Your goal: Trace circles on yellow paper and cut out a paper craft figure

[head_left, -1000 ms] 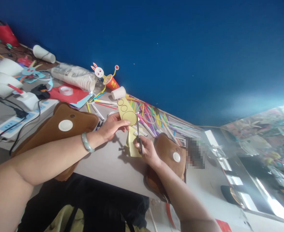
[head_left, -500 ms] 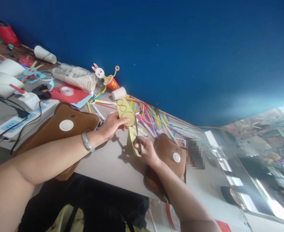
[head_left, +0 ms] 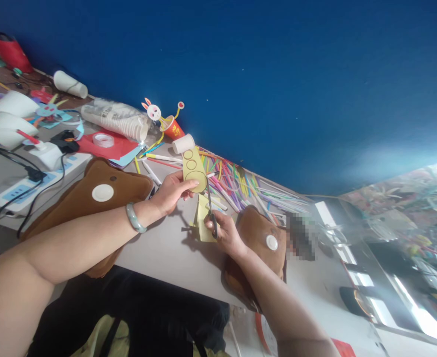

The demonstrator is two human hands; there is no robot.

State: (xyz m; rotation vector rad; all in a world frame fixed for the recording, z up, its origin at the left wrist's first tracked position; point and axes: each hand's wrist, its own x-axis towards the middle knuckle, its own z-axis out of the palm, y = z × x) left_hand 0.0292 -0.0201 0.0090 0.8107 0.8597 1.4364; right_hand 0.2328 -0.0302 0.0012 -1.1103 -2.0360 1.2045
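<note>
Pinched in my left hand [head_left: 173,192] is a strip of yellow paper [head_left: 193,163] with drawn circles, the largest under my thumb. My right hand [head_left: 225,234] grips dark-handled scissors [head_left: 211,213], whose blades point up to the right edge of the large circle. Another piece of yellow paper [head_left: 204,225] lies below the strip, partly behind the scissors and my right fingers. A green bangle [head_left: 135,218] is on my left wrist.
Brown cushions [head_left: 102,193] [head_left: 259,238] lie beside both forearms. Colourful sticks [head_left: 236,183] spread along the blue wall. A white cup [head_left: 183,144], a red cup with a rabbit figure [head_left: 173,128], bagged cups [head_left: 114,119] and a power strip [head_left: 21,191] stand further left.
The yellow strip in my left hand has turned slightly more upright and shifted a little right. The lower yellow piece has changed its angle. My right hand has barely moved.
</note>
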